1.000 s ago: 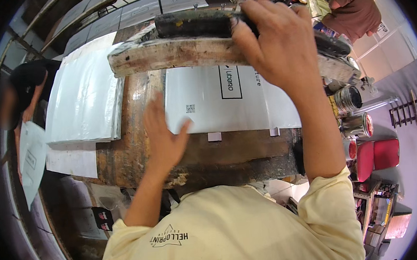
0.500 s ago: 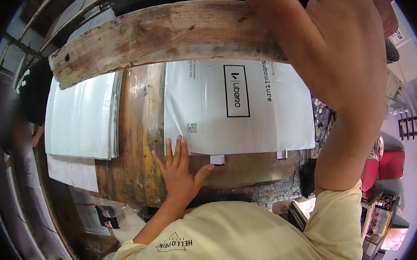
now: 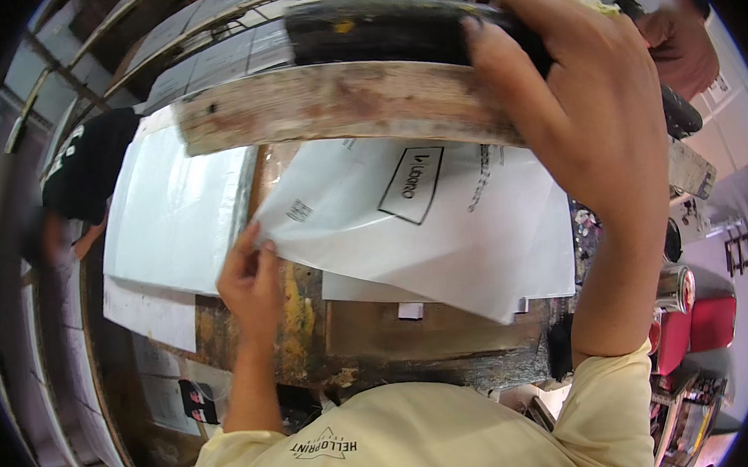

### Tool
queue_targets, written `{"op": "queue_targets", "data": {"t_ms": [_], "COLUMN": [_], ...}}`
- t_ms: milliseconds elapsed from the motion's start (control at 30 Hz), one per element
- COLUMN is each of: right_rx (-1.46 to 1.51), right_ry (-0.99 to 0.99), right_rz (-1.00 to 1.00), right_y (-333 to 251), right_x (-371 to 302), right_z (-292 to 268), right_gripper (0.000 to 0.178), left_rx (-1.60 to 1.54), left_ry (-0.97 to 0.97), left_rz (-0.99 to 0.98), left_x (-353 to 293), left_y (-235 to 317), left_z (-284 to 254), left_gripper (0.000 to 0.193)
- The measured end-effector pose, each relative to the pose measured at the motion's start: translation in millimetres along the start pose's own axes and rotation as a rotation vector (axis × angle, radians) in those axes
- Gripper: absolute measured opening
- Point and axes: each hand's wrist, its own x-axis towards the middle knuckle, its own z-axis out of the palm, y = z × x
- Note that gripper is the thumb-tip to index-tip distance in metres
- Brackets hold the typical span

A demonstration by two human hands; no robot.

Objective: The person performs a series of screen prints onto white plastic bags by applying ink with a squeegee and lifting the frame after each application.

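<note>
The left hand (image 3: 251,277) pinches the left corner of a printed white sheet (image 3: 339,236), which slants, partly lifted, over the bench (image 3: 294,334). The right hand (image 3: 594,88) grips a black bar (image 3: 377,29) beside a wooden beam (image 3: 339,101), which hides the sheet's far edge; a white stack (image 3: 177,204) lies to the left.

I see a thin, glossy white plastic sheet (image 3: 349,244) with black print, including a boxed logo and a blurred code patch, slanting above the table (image 3: 294,326). Its left corner is lifted in my left fingers (image 3: 239,258); one near corner points toward the body. Over its far part, a worn, stained wooden bar (image 3: 339,104) hangs raised, beside a thick black bar (image 3: 386,29) gripped by my right fingers (image 3: 506,72).
</note>
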Motion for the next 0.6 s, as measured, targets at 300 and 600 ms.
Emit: {"op": "queue_targets", "data": {"t_ms": [300,600], "right_rx": [-0.019,-0.033], "right_ry": [0.044,0.056], "right_rz": [0.052,0.061], "right_y": [-19,-25], "right_x": [-9,-19], "right_z": [-3,1], "right_gripper": [0.035,0.043], "left_rx": [0.197,1.341], "left_ry": [-0.117,0.233], "left_rz": [-0.082,0.121], "left_x": [194,293], "left_y": [-47,-31], "left_z": [-194,-236], "left_gripper": [0.057,0.077]}}
